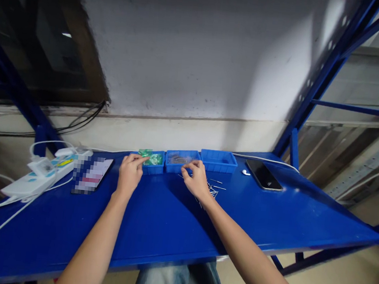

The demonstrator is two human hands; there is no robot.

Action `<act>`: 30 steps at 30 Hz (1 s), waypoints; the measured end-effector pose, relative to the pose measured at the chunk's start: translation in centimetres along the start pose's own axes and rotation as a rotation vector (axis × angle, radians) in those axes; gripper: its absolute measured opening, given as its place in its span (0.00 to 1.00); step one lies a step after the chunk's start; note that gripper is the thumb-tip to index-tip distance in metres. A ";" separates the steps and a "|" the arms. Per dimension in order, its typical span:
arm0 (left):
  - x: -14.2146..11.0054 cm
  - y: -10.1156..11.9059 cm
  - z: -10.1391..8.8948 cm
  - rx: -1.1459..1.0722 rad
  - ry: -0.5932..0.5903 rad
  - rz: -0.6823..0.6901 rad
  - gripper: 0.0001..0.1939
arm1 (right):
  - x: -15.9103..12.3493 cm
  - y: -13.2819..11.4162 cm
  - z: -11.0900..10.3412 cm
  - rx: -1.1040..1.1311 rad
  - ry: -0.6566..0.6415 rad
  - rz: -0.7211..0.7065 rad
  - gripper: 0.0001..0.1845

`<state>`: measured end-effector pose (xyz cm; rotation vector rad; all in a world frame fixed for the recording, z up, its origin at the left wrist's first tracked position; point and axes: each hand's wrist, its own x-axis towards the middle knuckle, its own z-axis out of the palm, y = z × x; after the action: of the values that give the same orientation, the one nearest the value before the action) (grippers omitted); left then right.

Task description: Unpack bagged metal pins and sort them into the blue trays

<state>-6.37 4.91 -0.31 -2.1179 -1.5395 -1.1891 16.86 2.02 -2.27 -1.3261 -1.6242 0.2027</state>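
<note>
My left hand (130, 171) is at the left blue bin (154, 169), its fingers stretched over the near-left rim toward small green-and-clear packets (154, 158) inside. Nothing shows in its fingers. My right hand (195, 177) is in front of the middle blue bin (173, 167), thumb and index finger pinched together. A thin metal pin (180, 176) seems to stick out at those fingertips, though it is small and blurred. In the middle bin lie thin brownish pieces (181, 158). Several loose metal pins (214, 191) are scattered on the table, partly behind my right wrist.
A third blue bin (218, 166) adjoins on the right. Beyond it lie a white earbud (246, 172) and a dark phone (263, 175). To the left, a lit phone (99, 173) lies near a white power strip (29, 184) with trailing cables. Blue rack posts flank the blue table (163, 229).
</note>
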 end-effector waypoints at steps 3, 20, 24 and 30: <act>0.1 -0.1 0.5 -0.003 -0.065 0.014 0.18 | 0.4 0.4 -0.5 -0.027 -0.007 0.018 0.10; -1.6 6.7 2.0 -0.121 -0.291 0.246 0.16 | 1.7 3.4 -4.3 -0.304 -0.231 0.050 0.08; -1.9 8.4 4.4 -0.154 -0.532 0.278 0.13 | 1.4 2.8 -3.1 -0.311 -0.284 -0.025 0.10; -2.5 7.3 5.1 -0.174 -0.545 0.167 0.07 | 0.6 1.2 -1.8 -0.243 -0.353 -0.122 0.08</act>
<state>2.13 3.51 -3.62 -2.7906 -1.4481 -0.7454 19.09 2.19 -1.83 -1.4251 -2.0743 0.1763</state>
